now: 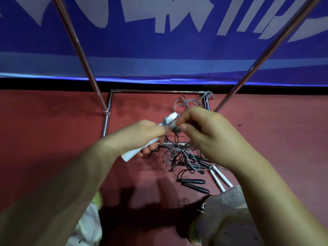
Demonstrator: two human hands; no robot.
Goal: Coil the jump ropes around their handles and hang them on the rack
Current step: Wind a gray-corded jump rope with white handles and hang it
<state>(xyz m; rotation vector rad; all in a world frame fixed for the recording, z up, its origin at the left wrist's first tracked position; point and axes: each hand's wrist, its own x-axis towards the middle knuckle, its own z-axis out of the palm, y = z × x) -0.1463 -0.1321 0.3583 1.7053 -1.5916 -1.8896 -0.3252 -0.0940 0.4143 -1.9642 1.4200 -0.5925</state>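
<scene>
Red mat floor (53, 139), blue banner w/ white lettering (159, 41) along the back wall, black strip at its base. I see the chrome rack (83, 55): two slanted uprights rising L and R, rectangular base frame flat on the floor, far bar just in front of the banner.

Open floor to the L of the frame and to the far R. Middle is cluttered: tangled pile of jump ropes (179, 153) lies across the near base bar, grey and black cords mixed. Two black handles (193, 184) side by side on the floor near the pile, two white handles (220, 178) just R of them. Person's knees in light dotted fabric at bottom edge.

Left hand (142, 137) is wrapped round a white handle pair (147, 139), tilted up toward the R, top end poking out w/ grey cord (166, 121) coiled round it. Right hand (204, 132) has thumb and fingertips pinched together on that cord right at the handle top, touching left thumb. Cord trails down into the pile.
</scene>
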